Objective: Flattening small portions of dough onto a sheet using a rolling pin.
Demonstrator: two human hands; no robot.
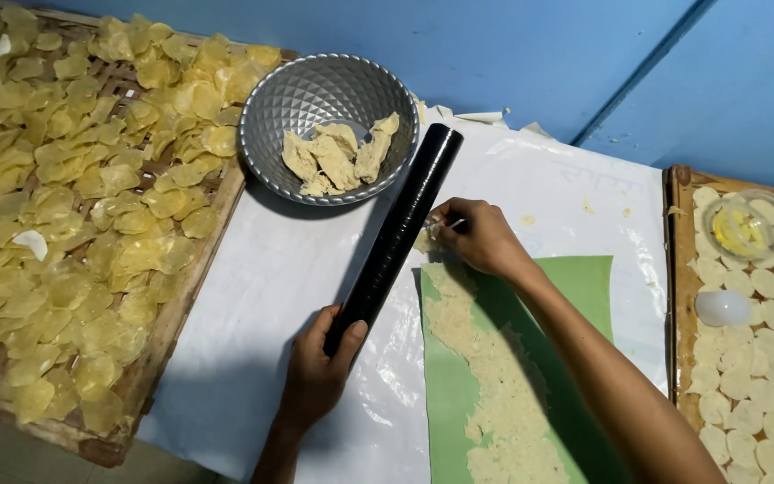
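Note:
My left hand (317, 372) grips the near end of a long black roller (399, 233) that lies slanted across the white sheet (270, 296). My right hand (481, 236) pinches a small bit of pale dough (430, 235) beside the roller, at the far end of a thin rolled strip of dough (494, 376) on a green sheet (584, 287). Behind the roller stands a silver bowl (315, 85) holding several rough dough pieces (335, 154).
A woven tray (167, 332) on the left is covered with several yellow dried chips (73, 197). A tray (681, 278) on the right holds several pale round discs (763, 376), a small clear cup (741, 224) and a white egg-shaped object (723, 307). A blue wall (539, 54) rises behind.

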